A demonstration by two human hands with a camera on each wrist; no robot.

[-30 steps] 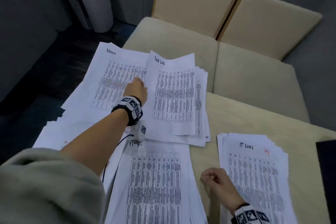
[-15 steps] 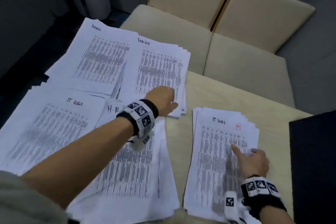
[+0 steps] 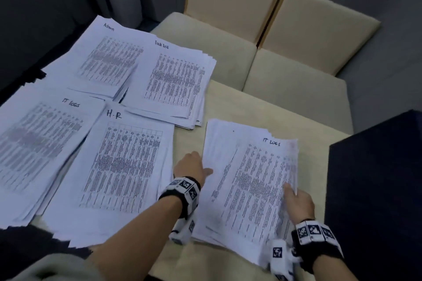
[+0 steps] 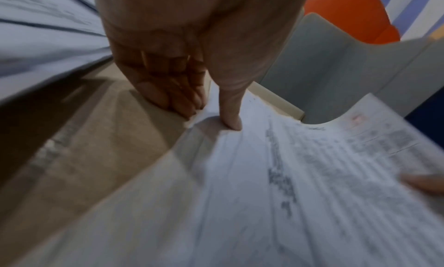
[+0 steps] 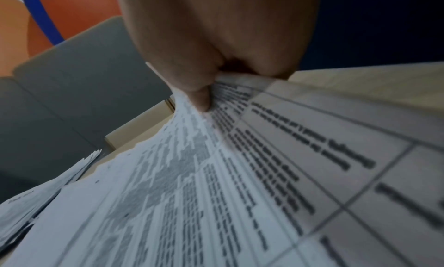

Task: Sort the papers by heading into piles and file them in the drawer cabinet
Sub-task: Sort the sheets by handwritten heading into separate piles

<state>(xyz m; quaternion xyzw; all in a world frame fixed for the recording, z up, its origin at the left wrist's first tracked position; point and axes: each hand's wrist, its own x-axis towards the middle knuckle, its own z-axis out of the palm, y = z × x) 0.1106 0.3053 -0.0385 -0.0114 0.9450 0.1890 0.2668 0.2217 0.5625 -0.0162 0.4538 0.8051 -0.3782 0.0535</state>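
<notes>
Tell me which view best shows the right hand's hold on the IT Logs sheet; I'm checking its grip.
The right wrist view: the right hand pinches the IT Logs sheet at its lifted edge, thumb on top. The head view shows that hand from behind, grip hidden. The left wrist view catches only a blurred fingertip.

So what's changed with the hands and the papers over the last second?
The left hand left the Task List pile and came to the left edge of the unsorted stack. The right hand, a resting fist before, now pinches its right edge, lifting sheets. The four sorted piles stayed put.
</notes>
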